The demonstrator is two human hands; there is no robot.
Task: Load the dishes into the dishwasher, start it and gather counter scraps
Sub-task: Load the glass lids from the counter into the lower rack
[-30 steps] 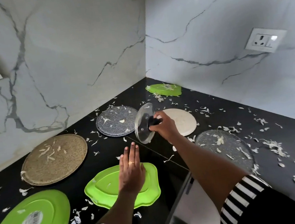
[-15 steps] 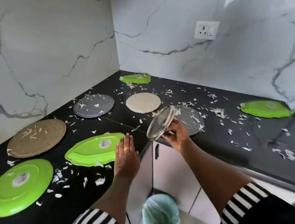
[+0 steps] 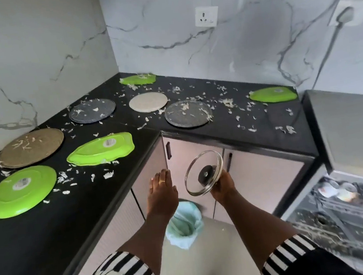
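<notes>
Above the lined bin [image 3: 184, 222], right hand [image 3: 224, 185] fingers clamp glass lid [image 3: 204, 173], left hand [image 3: 163, 191] flat, fingers together; plates and scraps [image 3: 229, 103] on desk [image 3: 266, 131] unloaded, dishwasher [image 3: 354, 214] open.

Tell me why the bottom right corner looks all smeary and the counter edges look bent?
In the head view the open dishwasher is streaked with motion blur; the wide-angle lens bows the counter edges; the glass lid in the right hand stays fairly sharp, catching some glare.
</notes>
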